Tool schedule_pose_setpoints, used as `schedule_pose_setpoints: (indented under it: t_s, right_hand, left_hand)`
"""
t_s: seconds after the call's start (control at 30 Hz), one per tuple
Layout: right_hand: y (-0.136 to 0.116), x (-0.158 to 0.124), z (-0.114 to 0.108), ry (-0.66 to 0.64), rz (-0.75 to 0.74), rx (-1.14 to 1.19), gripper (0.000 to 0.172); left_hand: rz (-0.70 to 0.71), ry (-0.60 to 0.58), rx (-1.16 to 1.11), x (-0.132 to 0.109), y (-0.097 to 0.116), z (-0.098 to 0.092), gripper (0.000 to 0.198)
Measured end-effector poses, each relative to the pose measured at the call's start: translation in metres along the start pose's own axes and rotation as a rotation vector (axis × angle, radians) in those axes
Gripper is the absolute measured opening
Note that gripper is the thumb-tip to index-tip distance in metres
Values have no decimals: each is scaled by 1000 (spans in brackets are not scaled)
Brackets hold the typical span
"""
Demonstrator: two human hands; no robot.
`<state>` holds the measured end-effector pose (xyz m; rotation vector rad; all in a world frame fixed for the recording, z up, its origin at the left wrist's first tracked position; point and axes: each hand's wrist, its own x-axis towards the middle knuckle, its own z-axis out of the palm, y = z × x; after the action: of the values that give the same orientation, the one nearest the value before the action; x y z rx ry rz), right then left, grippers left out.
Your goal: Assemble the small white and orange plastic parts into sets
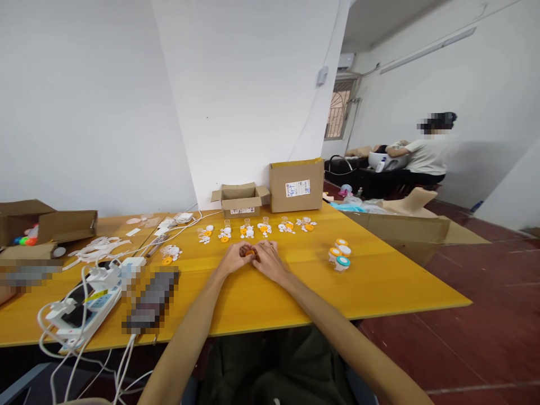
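Observation:
My left hand and my right hand meet above the yellow table, fingers curled around a small orange round cap. Both hold it, and the fingers hide most of it. Just beyond them lies a row of small part groups: clear plastic cups, orange rings and white discs. To the right of my right hand several clear cups with capped tops stand together, one with a teal-rimmed lid and others with orange rims.
An open small carton and a larger cardboard box stand at the back. On the left are a power strip with tangled white cables, a phone and another open box. A person sits far right.

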<state>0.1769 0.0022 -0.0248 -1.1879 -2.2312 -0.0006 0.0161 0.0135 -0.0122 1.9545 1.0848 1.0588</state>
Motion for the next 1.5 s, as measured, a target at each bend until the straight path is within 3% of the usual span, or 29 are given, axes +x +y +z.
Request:
schedule_pose_setpoints:
  t_s: [0.37,0.67,0.87,1.07,1.3,1.5]
  right_hand:
    - [-2,-1,-2,-5,6,-6,11]
    - [-1,-2,-1,-9,4,0,21]
    - [-1,-2,1,16,9,-10,33]
    - [-3,-4,-3,-8,-25,24,25]
    - [-12,-10,-17,-128,-136,131,19]
    - [-17,-10,-23,-140,-184,152,19]
  left_hand:
    - [20,28,76,-3,5,-2,20]
    - [20,48,30,-1,10,-2,20]
    - [1,157,96,1,6,-7,28]
    - [-32,215,134,5,3,-7,39]
    - [-43,134,87,6,5,-4,23]
    - [-63,73,31,5,0,-3,12]
